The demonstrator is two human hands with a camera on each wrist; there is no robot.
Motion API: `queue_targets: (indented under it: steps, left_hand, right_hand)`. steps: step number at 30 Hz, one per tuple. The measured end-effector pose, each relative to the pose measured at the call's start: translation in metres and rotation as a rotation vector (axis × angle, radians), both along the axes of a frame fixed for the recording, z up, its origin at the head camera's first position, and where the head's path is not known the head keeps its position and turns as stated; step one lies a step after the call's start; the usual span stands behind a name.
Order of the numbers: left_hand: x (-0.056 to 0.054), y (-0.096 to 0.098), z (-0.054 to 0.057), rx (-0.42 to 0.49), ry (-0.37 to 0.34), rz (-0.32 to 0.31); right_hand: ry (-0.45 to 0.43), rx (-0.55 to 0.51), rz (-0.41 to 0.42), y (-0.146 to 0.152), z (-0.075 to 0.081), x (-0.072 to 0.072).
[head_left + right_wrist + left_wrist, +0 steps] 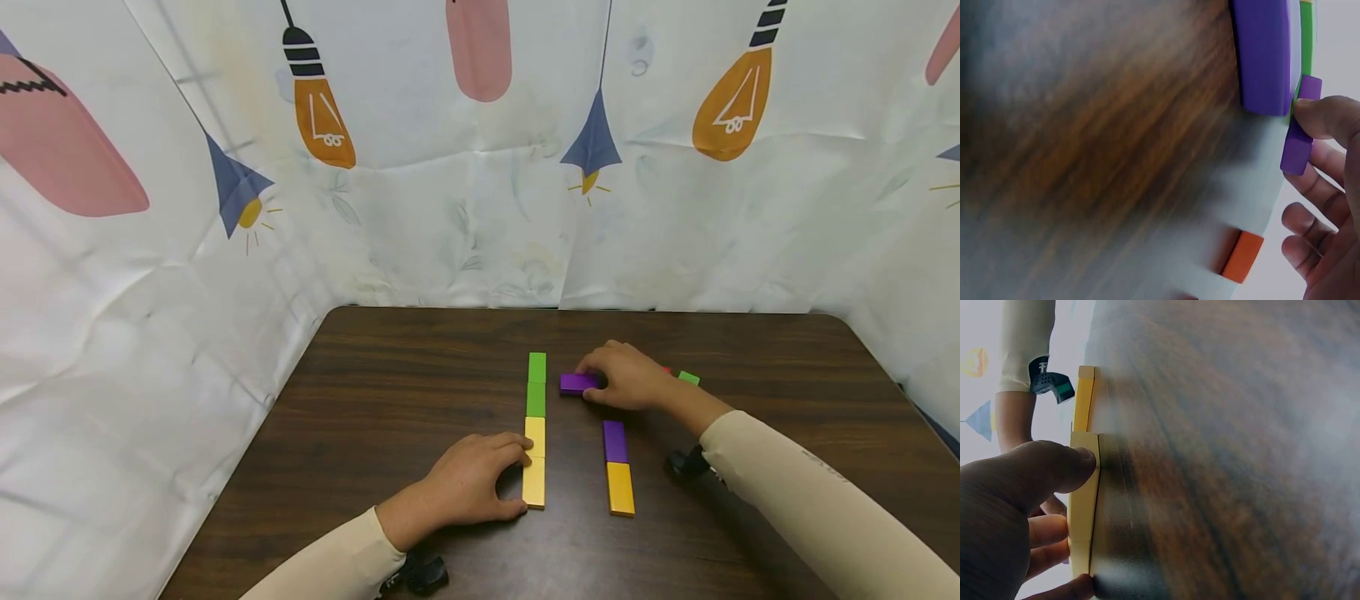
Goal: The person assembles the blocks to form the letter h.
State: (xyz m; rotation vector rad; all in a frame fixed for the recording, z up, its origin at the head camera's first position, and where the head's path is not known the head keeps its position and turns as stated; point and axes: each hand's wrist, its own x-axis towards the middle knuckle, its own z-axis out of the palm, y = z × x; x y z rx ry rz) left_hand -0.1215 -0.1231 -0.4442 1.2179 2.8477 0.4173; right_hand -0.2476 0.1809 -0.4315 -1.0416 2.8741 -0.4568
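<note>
Two yellow blocks, left fingers loose at edge, gap to purple block in right fingers

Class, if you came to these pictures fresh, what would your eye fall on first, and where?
First, the row of green blocks and yellow blocks on the dark table, touched by the left hand. Next, the purple block pinched in the right hand, right of the green blocks. Behind the table, orange bulbs brighten the white curtain.
</note>
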Motion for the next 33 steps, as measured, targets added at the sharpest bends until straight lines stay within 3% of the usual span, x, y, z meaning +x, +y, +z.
queue_targets:
  steps: [33]
  left_hand:
    - [0.000, 0.000, 0.000, -0.011, -0.017, -0.002]
  right_hand:
    - [-0.045, 0.010, 0.032, -0.020, -0.002, 0.011]
